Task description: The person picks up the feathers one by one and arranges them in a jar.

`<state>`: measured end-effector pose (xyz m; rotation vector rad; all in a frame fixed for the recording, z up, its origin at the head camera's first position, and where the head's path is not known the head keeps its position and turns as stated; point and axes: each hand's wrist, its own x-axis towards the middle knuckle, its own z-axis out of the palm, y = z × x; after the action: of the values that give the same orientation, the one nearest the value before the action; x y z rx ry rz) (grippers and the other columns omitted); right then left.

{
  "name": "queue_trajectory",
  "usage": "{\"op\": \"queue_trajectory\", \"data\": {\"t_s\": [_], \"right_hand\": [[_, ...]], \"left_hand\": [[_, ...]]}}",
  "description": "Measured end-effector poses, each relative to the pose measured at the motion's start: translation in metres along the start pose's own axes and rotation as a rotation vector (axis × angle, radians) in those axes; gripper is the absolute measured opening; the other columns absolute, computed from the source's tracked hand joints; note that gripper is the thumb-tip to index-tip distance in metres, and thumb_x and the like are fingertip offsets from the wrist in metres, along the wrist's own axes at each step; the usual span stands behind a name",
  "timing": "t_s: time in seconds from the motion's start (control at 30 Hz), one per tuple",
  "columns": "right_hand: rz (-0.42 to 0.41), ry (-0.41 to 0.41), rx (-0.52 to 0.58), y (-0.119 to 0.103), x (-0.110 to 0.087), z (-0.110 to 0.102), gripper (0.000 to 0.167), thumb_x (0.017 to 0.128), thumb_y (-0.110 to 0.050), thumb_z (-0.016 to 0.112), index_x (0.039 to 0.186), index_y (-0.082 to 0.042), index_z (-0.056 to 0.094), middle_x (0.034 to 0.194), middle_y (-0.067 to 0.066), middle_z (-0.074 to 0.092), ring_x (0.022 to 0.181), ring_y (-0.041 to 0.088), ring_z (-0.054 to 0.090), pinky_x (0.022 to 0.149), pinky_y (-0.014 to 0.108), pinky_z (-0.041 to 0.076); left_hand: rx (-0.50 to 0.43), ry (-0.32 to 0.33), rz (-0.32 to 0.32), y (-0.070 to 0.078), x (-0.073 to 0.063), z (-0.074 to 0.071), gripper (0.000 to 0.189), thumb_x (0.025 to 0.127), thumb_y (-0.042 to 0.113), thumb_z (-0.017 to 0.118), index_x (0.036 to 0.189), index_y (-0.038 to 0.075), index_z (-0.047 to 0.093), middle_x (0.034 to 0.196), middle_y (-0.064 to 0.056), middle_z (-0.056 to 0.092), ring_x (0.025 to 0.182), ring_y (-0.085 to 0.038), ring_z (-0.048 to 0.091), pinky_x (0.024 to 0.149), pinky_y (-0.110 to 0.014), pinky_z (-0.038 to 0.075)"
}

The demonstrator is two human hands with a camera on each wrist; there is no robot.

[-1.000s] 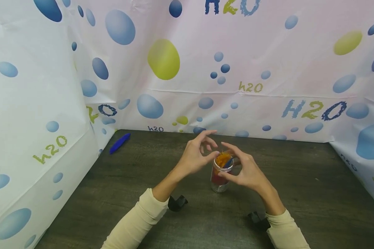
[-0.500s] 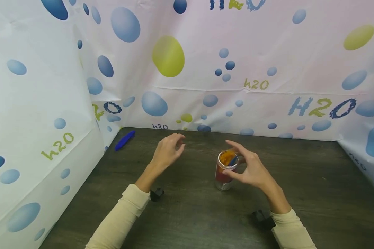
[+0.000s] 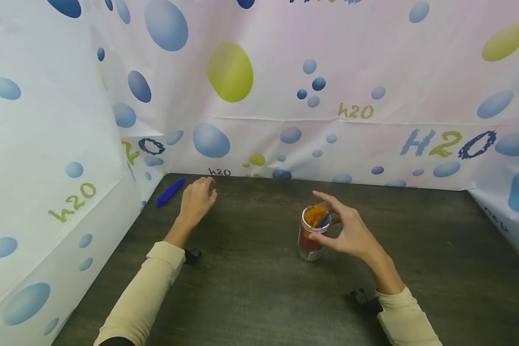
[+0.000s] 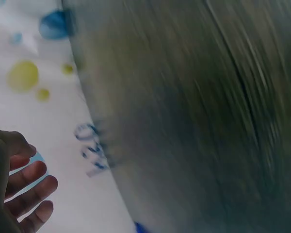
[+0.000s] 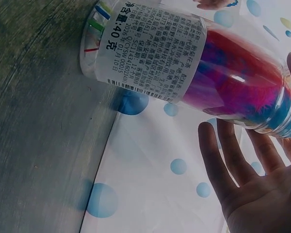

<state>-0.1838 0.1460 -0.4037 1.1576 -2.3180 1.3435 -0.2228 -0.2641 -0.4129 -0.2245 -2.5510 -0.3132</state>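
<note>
A clear jar (image 3: 310, 240) with a screw-thread neck stands upright on the dark table (image 3: 251, 288). Its contents show orange and blue at the mouth, and red, purple and blue through the wall; a white printed label (image 5: 150, 51) wraps its lower part. My right hand (image 3: 350, 233) holds the jar loosely at the neck, thumb in front and fingers behind. Over the far left of the table, my left hand (image 3: 195, 204) has loosely bent fingers and holds nothing. Just left of it lies a slim blue object (image 3: 170, 193) with tapered ends.
A white sheet (image 3: 277, 96) printed with blue and green drops and "H2O" lettering stands behind the table and along its left side. Black camera mounts hang below both wrists, the left one (image 3: 192, 256) and the right one (image 3: 365, 300), close over the tabletop.
My left hand has left the jar's mouth and moved left, toward the blue object. My right hand has stayed at the jar, and the jar stands in the same place.
</note>
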Motion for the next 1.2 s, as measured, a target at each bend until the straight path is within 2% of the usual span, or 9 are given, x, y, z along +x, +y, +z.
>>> {"op": "queue_trajectory", "data": {"t_s": [0.17,0.27,0.47,0.63,0.77,0.93,1.03,1.2], "right_hand": [[-0.003,0.000,-0.002,0.000,0.001,0.000,0.089,0.075,-0.003,0.089,0.153,-0.005,0.045,0.114,0.014,0.071,0.093,0.022,0.070,0.072,0.035,0.064],[-0.006,-0.001,-0.015,0.000,0.001,0.000,0.090,0.075,-0.005,0.089,0.154,-0.006,0.045,0.114,0.012,0.071,0.094,0.020,0.069,0.075,0.034,0.063],[-0.011,0.001,-0.054,0.001,0.000,0.000,0.092,0.075,-0.008,0.090,0.155,-0.008,0.045,0.113,0.007,0.071,0.095,0.017,0.069,0.078,0.037,0.063],[-0.019,0.003,-0.064,0.001,0.000,-0.001,0.093,0.075,-0.009,0.091,0.155,-0.009,0.044,0.114,0.007,0.071,0.096,0.018,0.069,0.078,0.037,0.063],[-0.015,0.006,-0.071,0.002,-0.002,-0.002,0.093,0.074,-0.008,0.091,0.155,-0.008,0.045,0.114,0.007,0.071,0.096,0.017,0.068,0.077,0.039,0.063],[-0.005,0.006,-0.069,0.002,-0.003,-0.003,0.092,0.074,-0.007,0.090,0.154,-0.007,0.045,0.113,0.006,0.072,0.095,0.014,0.067,0.077,0.039,0.063],[-0.002,0.001,-0.064,0.001,-0.003,-0.002,0.091,0.074,-0.007,0.090,0.153,-0.005,0.045,0.113,0.006,0.072,0.096,0.014,0.067,0.078,0.039,0.063],[-0.006,0.002,-0.070,0.001,-0.001,-0.001,0.092,0.073,-0.008,0.091,0.153,-0.006,0.045,0.114,0.006,0.072,0.097,0.014,0.068,0.079,0.040,0.063]], "left_hand": [[0.031,-0.090,-0.118,-0.024,-0.001,0.002,0.016,0.092,0.002,0.070,0.104,-0.008,0.070,0.094,-0.023,0.070,0.076,-0.039,0.068,0.068,-0.051,0.058],[0.041,-0.137,-0.164,-0.036,-0.002,0.004,0.018,0.092,0.003,0.070,0.105,-0.010,0.069,0.097,-0.026,0.069,0.083,-0.043,0.068,0.075,-0.054,0.057],[0.083,-0.219,-0.203,-0.058,-0.001,0.006,0.030,0.092,0.007,0.068,0.114,-0.013,0.066,0.109,-0.033,0.066,0.102,-0.052,0.064,0.088,-0.062,0.053],[0.092,-0.263,-0.233,-0.075,0.002,0.006,0.035,0.090,0.005,0.065,0.119,-0.015,0.063,0.115,-0.035,0.063,0.107,-0.055,0.062,0.092,-0.064,0.051],[0.086,-0.301,-0.275,-0.083,0.005,0.006,0.038,0.091,0.004,0.064,0.123,-0.016,0.059,0.118,-0.036,0.061,0.109,-0.056,0.061,0.095,-0.064,0.050],[0.066,-0.366,-0.334,-0.091,0.008,0.010,0.051,0.093,0.005,0.064,0.137,-0.017,0.049,0.129,-0.039,0.054,0.116,-0.057,0.057,0.100,-0.064,0.048],[0.070,-0.382,-0.365,-0.096,0.007,0.012,0.057,0.094,0.006,0.063,0.143,-0.017,0.043,0.137,-0.041,0.049,0.123,-0.058,0.052,0.104,-0.066,0.045],[0.100,-0.352,-0.359,-0.105,0.010,0.012,0.056,0.092,0.005,0.063,0.141,-0.017,0.045,0.138,-0.040,0.047,0.127,-0.058,0.047,0.107,-0.067,0.041]]}}
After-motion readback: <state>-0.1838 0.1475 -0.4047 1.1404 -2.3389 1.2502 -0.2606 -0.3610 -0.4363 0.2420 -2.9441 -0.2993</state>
